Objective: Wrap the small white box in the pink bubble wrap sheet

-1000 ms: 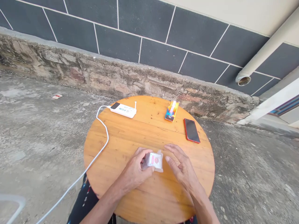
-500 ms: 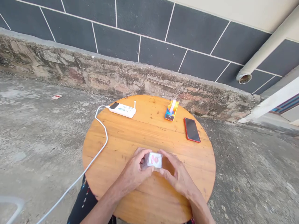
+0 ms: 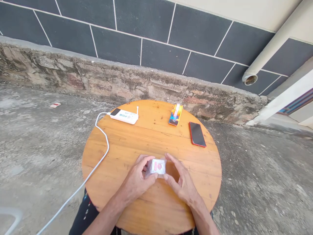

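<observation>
A small white box [image 3: 158, 166] with red print on its top, apparently in clear plastic wrap, is between my hands over the near middle of the round wooden table. My left hand [image 3: 139, 174] grips its left side, thumb at the near edge and fingers at the far edge. My right hand [image 3: 182, 181] is curved round the right side, with the tips of thumb and forefinger at its near and far right corners. The palm of my right hand stays apart from the box. Whether the box's underside touches the table is hidden.
On the wooden table [image 3: 146, 140] lie a white power bank [image 3: 124, 116] with a white cable [image 3: 107, 143] running off left, a yellow and blue tape dispenser [image 3: 175, 115], and a red-edged phone [image 3: 197, 134]. A stone ledge and dark tiled wall [image 3: 156, 19] stand behind.
The whole view has shifted slightly, so the table and its things appear a little further left. Both hands remain around the box, which has barely turned.
</observation>
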### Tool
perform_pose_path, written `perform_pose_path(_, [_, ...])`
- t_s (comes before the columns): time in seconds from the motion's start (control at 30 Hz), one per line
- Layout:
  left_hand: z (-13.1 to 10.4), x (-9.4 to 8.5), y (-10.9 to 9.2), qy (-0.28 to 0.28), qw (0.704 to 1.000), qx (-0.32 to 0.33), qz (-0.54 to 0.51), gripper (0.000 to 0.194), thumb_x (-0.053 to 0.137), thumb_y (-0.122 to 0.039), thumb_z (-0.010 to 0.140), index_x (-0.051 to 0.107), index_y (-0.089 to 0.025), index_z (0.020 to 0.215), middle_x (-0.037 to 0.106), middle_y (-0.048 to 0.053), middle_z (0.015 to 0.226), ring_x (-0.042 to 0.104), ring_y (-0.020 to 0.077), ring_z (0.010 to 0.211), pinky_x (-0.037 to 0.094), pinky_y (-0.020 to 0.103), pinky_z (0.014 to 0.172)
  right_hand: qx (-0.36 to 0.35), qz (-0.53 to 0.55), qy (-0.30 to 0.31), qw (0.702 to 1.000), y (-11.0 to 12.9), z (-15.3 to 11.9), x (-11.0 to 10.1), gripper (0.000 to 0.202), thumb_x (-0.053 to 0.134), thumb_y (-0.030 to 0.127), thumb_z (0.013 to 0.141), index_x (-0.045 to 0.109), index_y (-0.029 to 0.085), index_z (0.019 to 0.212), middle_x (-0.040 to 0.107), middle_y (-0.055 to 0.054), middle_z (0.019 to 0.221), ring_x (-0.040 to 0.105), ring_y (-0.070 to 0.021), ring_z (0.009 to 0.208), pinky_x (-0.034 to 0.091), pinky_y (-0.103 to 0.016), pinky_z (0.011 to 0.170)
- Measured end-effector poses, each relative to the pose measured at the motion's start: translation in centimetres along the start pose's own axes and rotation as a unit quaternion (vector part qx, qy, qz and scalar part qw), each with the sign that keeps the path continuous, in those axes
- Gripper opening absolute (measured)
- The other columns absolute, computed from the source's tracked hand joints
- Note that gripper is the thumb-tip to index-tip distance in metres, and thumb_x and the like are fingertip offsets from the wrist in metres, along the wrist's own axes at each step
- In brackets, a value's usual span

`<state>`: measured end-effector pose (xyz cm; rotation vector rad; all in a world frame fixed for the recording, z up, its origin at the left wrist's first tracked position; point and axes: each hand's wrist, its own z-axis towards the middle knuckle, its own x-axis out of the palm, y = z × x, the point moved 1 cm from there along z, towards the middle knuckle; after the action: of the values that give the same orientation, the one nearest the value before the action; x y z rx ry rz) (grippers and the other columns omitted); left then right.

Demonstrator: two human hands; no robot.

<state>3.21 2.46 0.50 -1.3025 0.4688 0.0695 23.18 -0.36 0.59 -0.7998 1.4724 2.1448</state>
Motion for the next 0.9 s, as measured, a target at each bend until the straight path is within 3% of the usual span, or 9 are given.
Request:
perform_pose_path(0.23, [-0.13, 0.15, 0.10, -0.004, 0.999, 0.031, 0.019, 0.043, 0.056, -0.017, 0.074, 0.054, -0.023, 0.117, 0.048, 0.005, 0.112, 0.054, 0.0169, 0.094, 0.050, 0.028, 0.078, -0.003, 0.000, 0.011, 1.000, -0.14, 0.01, 0.29, 0.070, 0.065, 0.040, 0.083, 0.030, 0.029, 0.143, 0.044, -0.006, 0.140, 0.041, -0.0267, 0.127, 0.034, -0.046, 0.106])
perform_pose_path(0.33, [-0.13, 0.11, 0.09, -0.014, 0.998, 0.043, 0.036, 0.042, 0.057, -0.018, 0.074, 0.055, -0.021, 0.116, 0.046, 0.007, 0.113, 0.054, 0.0184, 0.096, 0.052, 0.030, 0.079, -0.017, -0.008, 0.009, 1.000, 0.07, 0.22, 0.48, 0.063, 0.062, 0.036, 0.086, 0.034, 0.029, 0.141, 0.049, -0.005, 0.136, 0.045, -0.0246, 0.123, 0.037, -0.043, 0.104])
perform_pose_path(0.6, [0.09, 0.19, 0.45, -0.035, 0.993, 0.068, 0.086, 0.043, 0.059, -0.019, 0.072, 0.056, -0.020, 0.115, 0.048, 0.011, 0.126, 0.047, 0.0271, 0.119, 0.043, 0.045, 0.100, -0.044, -0.031, 0.007, 0.999, 0.27, 0.51, 0.35, 0.055, 0.057, 0.034, 0.090, 0.036, 0.027, 0.140, 0.053, -0.007, 0.131, 0.049, -0.0249, 0.118, 0.041, -0.042, 0.099])
perform_pose_path(0.77, [0.03, 0.21, 0.53, -0.012, 0.997, 0.061, 0.055, 0.046, 0.058, -0.016, 0.073, 0.053, -0.021, 0.119, 0.053, 0.009, 0.127, 0.049, 0.0250, 0.119, 0.043, 0.043, 0.101, -0.041, -0.023, 0.019, 0.999, 0.55, 0.44, 0.40, 0.053, 0.055, 0.033, 0.091, 0.037, 0.027, 0.140, 0.052, -0.007, 0.132, 0.048, -0.0255, 0.120, 0.041, -0.043, 0.101])
perform_pose_path(0.9, [0.01, 0.16, 0.26, -0.004, 0.998, 0.044, 0.036, 0.044, 0.056, -0.015, 0.074, 0.053, -0.021, 0.118, 0.054, 0.008, 0.125, 0.051, 0.0227, 0.117, 0.044, 0.039, 0.099, -0.026, -0.006, -0.010, 1.000, 0.21, 0.36, 0.58, 0.058, 0.059, 0.034, 0.088, 0.036, 0.025, 0.140, 0.045, -0.009, 0.138, 0.042, -0.0269, 0.127, 0.036, -0.045, 0.106])
